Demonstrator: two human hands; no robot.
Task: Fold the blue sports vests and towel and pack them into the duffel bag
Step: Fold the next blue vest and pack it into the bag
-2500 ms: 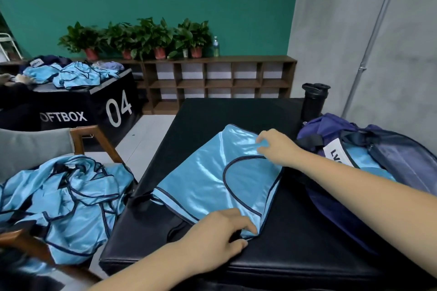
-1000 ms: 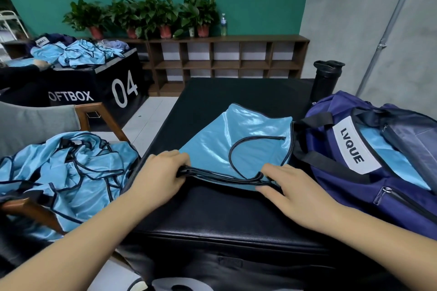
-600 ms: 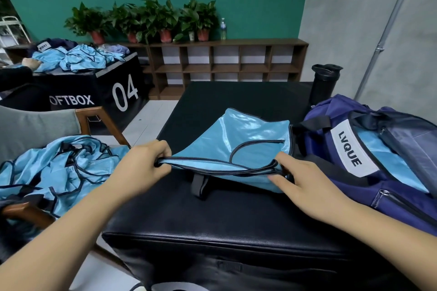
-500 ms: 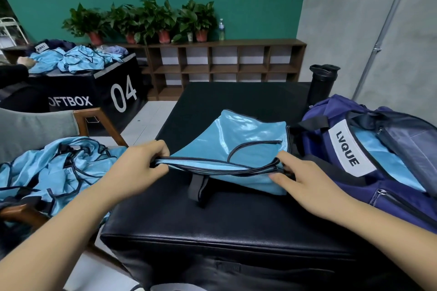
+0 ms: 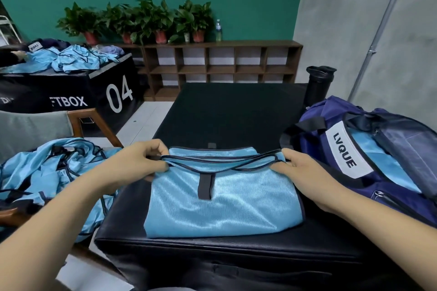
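A light blue sports vest (image 5: 222, 205) with dark trim lies folded on the black padded box (image 5: 231, 111) in front of me, its mesh side up with a dark tab near the top. My left hand (image 5: 139, 163) pinches the vest's far left corner. My right hand (image 5: 300, 170) pinches the far right corner. The navy duffel bag (image 5: 331, 149) with a white LVQUE label stands open at the right, with blue fabric inside. A heap of unfolded blue vests (image 5: 54, 179) lies on a chair at the left.
A black bottle (image 5: 318, 85) stands behind the duffel bag. A wooden-armed chair (image 5: 87, 123) holds the heap. A black box marked 04 (image 5: 94, 92) at the back left carries more blue vests. A low shelf with potted plants (image 5: 217, 64) lines the green wall.
Both hands lifted the near edge of the vest and turned it over away from me. The vest now lies folded with its mesh side up, and both hands hold its far corners.
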